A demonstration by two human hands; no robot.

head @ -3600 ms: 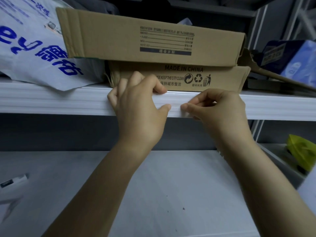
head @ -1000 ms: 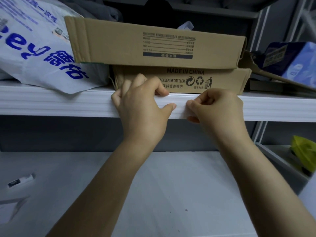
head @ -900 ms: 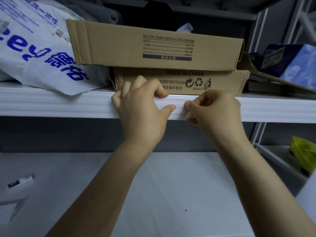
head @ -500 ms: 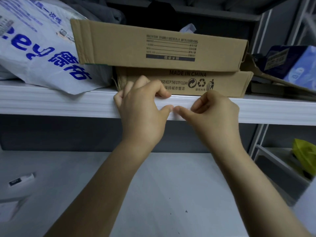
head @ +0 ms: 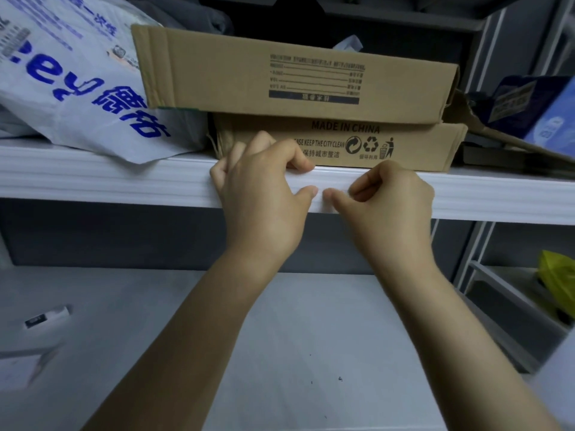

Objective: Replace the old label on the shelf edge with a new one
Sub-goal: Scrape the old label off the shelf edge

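The right hand (head: 389, 209) has slid its thumb left, nearly meeting the left thumb at mid-frame. The left hand (head: 261, 197) grips the ribbed white shelf edge (head: 109, 181), fingers curled over its top. The right fingers curl against it; whether they pinch the label cannot be told. Flat corrugated cartons (head: 295, 76) lie stacked above.

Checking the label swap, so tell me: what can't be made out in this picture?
All head view.
Label: white on the white shelf edge; no outline shows between the thumbs.
Right hand: its curled fingers hide whether it pinches anything.
Lower box: the left hand covers the start of its print.
Small white item, lower left: blurred.
Yellow thing: cut off by the right edge.
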